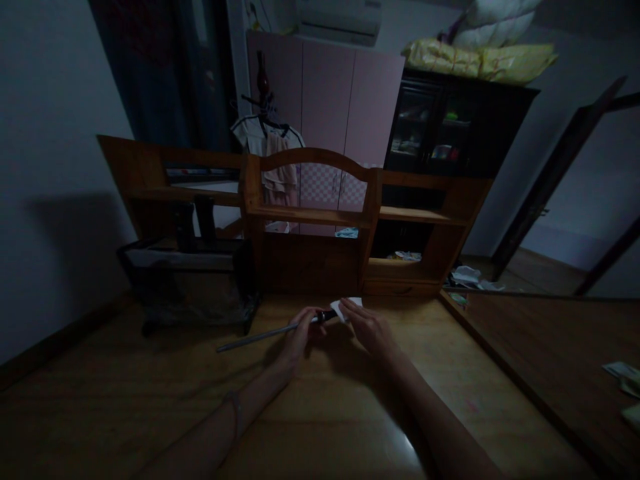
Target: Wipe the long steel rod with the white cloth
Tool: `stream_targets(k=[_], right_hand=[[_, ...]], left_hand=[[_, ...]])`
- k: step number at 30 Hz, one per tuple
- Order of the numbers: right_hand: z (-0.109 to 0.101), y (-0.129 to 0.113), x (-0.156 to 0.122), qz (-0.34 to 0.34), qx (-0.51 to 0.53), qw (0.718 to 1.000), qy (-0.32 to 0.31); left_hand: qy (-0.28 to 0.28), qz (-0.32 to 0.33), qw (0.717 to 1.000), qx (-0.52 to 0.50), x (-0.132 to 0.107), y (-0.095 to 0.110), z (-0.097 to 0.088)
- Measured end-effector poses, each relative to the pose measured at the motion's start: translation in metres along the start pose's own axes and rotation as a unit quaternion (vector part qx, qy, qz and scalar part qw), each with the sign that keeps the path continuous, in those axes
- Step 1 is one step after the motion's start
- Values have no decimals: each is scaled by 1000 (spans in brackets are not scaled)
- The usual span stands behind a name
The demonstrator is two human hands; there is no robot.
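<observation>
A long thin metal rod [255,337] with a dark handle lies level above the wooden desk [320,413], its tip pointing left. My left hand [300,335] is closed around the rod near the handle end. My right hand [369,328] pinches a small white cloth or tissue [344,308] against the dark handle. Both hands meet just in front of the wooden shelf unit. The room is dim.
A wooden shelf unit [310,213] stands along the desk's far edge. A dark wire rack [187,280] sits at the left. Another wooden surface [560,360] with papers lies to the right. A pink wardrobe and a dark cabinet stand behind.
</observation>
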State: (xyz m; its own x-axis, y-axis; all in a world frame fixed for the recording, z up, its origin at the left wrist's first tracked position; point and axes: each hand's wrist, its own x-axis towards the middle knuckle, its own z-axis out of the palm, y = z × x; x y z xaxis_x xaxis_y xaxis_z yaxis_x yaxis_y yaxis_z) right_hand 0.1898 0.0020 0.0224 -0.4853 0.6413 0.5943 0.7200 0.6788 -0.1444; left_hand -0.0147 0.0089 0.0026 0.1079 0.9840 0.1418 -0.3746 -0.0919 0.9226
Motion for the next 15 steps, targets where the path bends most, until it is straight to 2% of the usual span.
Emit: stream_targets(k=[2, 4, 6, 8, 10, 11, 13, 15], right_hand=[[-2, 6, -1, 69, 44, 996, 31], [-3, 12, -1, 156, 114, 978, 80], [-1, 17, 0, 256, 249, 925, 126], [4, 20, 2, 333, 400, 843, 133], [13, 20, 4, 356, 508, 778, 94], [17, 18, 5, 351, 535, 766, 63], [22, 16, 7, 331, 560, 760, 10], [23, 17, 7, 314, 562, 765, -9]], left_hand=[[10, -15, 999, -26, -2, 3, 3], [9, -24, 999, -48, -3, 6, 5], [-4, -21, 998, -66, -3, 7, 7], [-24, -17, 997, -78, -5, 8, 9], [-50, -10, 996, -74, -6, 9, 10], [-63, -4, 996, -61, -7, 10, 11], [-80, 12, 997, -18, -6, 11, 12], [-83, 25, 996, 20, -5, 12, 13]])
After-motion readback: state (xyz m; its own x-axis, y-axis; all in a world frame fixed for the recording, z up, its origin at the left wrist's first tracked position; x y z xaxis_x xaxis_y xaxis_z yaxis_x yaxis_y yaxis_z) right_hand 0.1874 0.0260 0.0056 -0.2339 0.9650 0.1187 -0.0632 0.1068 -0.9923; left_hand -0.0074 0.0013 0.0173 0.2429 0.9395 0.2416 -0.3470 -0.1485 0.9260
